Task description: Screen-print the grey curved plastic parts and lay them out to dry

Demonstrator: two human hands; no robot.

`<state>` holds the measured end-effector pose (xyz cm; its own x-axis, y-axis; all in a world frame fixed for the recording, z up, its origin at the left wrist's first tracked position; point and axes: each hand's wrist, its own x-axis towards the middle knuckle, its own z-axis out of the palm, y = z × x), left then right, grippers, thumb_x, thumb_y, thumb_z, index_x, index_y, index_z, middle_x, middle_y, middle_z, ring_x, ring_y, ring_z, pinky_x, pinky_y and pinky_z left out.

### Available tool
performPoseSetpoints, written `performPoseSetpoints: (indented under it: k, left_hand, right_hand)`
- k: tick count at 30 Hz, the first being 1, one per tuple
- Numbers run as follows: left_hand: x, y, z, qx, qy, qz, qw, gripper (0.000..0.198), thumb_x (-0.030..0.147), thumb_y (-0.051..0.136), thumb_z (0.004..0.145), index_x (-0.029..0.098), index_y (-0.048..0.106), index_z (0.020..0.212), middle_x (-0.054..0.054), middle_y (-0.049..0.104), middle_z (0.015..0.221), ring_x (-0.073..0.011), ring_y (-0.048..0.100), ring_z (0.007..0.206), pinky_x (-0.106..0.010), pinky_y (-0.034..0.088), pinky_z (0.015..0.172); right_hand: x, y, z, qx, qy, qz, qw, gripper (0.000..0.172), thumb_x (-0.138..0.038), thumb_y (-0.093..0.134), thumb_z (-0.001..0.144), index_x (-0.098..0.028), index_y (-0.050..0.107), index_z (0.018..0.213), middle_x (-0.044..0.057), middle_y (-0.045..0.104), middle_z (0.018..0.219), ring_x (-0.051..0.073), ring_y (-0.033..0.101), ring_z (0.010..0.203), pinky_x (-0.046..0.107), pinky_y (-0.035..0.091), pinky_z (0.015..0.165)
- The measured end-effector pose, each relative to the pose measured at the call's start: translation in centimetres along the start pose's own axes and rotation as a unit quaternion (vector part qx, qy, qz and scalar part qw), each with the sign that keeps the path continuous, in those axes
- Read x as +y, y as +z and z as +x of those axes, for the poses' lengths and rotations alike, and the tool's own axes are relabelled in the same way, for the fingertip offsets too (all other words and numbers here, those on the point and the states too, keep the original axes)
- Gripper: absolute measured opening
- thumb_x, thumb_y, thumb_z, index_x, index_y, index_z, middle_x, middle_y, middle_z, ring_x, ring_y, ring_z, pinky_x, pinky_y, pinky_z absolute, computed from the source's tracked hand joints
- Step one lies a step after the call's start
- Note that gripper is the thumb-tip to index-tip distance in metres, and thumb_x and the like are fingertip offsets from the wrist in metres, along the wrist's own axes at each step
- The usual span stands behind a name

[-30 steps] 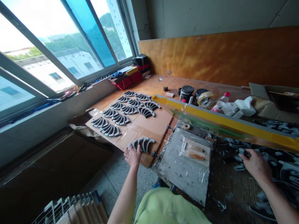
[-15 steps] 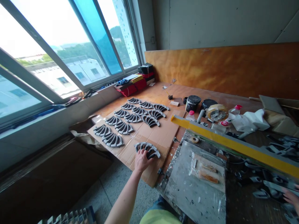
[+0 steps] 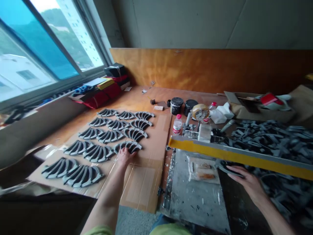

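Note:
My left hand (image 3: 126, 157) is at the near edge of a fan-shaped set of curved grey pieces (image 3: 132, 146), fingers curled over it. That set lies on a flat cardboard sheet (image 3: 140, 184), at the right end of a row of similar fans (image 3: 97, 152). Over the right side of the bench, my right hand (image 3: 248, 182) grips a curved grey piece (image 3: 231, 169), somewhat blurred, between thumb and fingers. A heap of loose grey pieces (image 3: 269, 137) spreads behind and beside this hand.
A yellow-edged bar (image 3: 220, 156) crosses above the grey work plate (image 3: 195, 202). Beyond it stand a red-capped bottle (image 3: 177, 124), black-lidded tubs (image 3: 176, 106) and a tape roll (image 3: 200, 112). An open carton (image 3: 256, 111) is at the back right; a window runs along the left.
My left hand has carried the fan-shaped set forward on the cardboard, up to the other fans. My right hand has come in from the right edge with a grey piece. The view has swung right.

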<state>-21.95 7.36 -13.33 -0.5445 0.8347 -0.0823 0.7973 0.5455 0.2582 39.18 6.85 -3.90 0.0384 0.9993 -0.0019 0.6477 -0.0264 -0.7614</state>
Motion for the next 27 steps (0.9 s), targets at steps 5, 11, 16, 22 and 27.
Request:
performPoseSetpoints:
  k: [5, 11, 16, 22, 27]
  left_hand:
    - [3.3, 0.3, -2.2, 0.085, -0.018, -0.084, 0.993, 0.060, 0.044, 0.064, 0.079, 0.015, 0.049, 0.129, -0.021, 0.031, 0.154, -0.0427, 0.021, 0.142, -0.060, 0.026, 0.110]
    - [10.1, -1.6, -6.7, 0.107, 0.047, -0.187, 0.975, 0.041, 0.046, 0.051, 0.089, 0.018, 0.059, 0.118, -0.014, 0.050, 0.141, -0.0258, 0.046, 0.132, -0.037, 0.038, 0.108]
    - [18.8, -7.8, -11.2, 0.128, 0.131, -0.441, 0.879, 0.039, 0.049, 0.054, 0.087, 0.018, 0.064, 0.108, -0.009, 0.068, 0.112, -0.0189, 0.063, 0.104, -0.030, 0.050, 0.091]
    - [26.1, -14.6, -13.8, 0.100, 0.167, -0.586, 0.787, 0.040, 0.048, 0.044, 0.089, 0.020, 0.051, 0.061, 0.004, 0.048, 0.054, -0.0091, 0.049, 0.051, -0.021, 0.050, 0.057]
    - [25.2, -14.5, -15.0, 0.063, 0.141, -0.564, 0.811, 0.046, 0.053, 0.045, 0.087, 0.019, 0.055, 0.057, 0.001, 0.051, 0.052, -0.0122, 0.052, 0.052, -0.024, 0.051, 0.053]
  right_hand:
    - [-1.6, 4.7, 0.4, -0.090, -0.092, 0.040, 0.991, 0.023, -0.038, 0.065, 0.076, -0.026, 0.078, 0.090, 0.008, 0.073, 0.101, 0.026, 0.066, 0.098, 0.045, 0.050, 0.095]
    - [-2.4, 7.4, 0.5, -0.124, -0.261, -0.091, 0.953, 0.022, -0.014, 0.056, 0.086, -0.025, 0.075, 0.090, 0.004, 0.072, 0.092, 0.022, 0.060, 0.098, 0.040, 0.049, 0.091]
    - [-3.4, 8.8, -0.3, -0.113, -0.329, -0.206, 0.915, 0.031, -0.013, 0.052, 0.089, -0.023, 0.068, 0.113, 0.008, 0.067, 0.117, 0.024, 0.055, 0.117, 0.042, 0.042, 0.101]
    - [-3.3, 11.0, -0.3, -0.158, -0.352, -0.213, 0.898, 0.049, -0.033, 0.059, 0.091, -0.024, 0.049, 0.138, 0.007, 0.049, 0.146, 0.027, 0.040, 0.137, 0.050, 0.028, 0.113]
    - [-3.1, 10.8, 0.0, -0.160, -0.348, -0.202, 0.902, 0.038, -0.034, 0.063, 0.089, -0.028, 0.059, 0.126, 0.005, 0.057, 0.139, 0.026, 0.045, 0.134, 0.049, 0.032, 0.112]
